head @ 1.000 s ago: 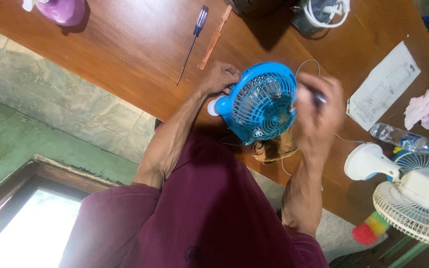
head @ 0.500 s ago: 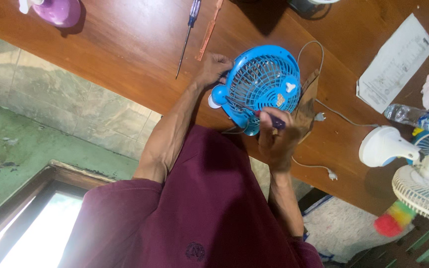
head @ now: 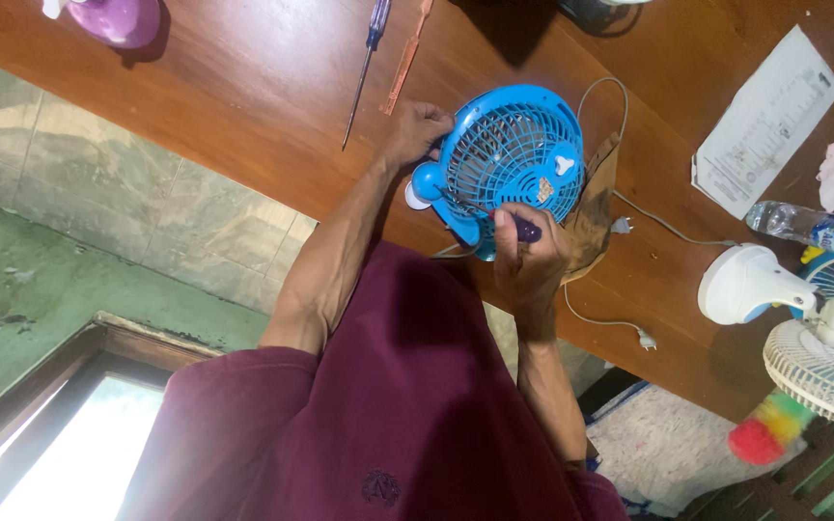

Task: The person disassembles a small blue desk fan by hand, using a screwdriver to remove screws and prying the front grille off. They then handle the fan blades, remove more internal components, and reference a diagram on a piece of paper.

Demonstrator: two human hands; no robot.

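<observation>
Fingers of the right hand are curling closed around a dark-handled tool, probably a screwdriver, pressing its tip toward the lower rim of the small blue desk fan. A second ago that hand was raised at the fan's far side; half a second ago it was already dropping to the near edge, so the work is shifting to a new spot on the grille. The left hand is gripping the fan's other side as before, steadying it on the wooden table. Farther out, a spare screwdriver is lying untouched, and a sheet of paper beside a plastic water bottle, the only container showing, its contents too unclear to judge. White fans are standing at the table's end.
</observation>
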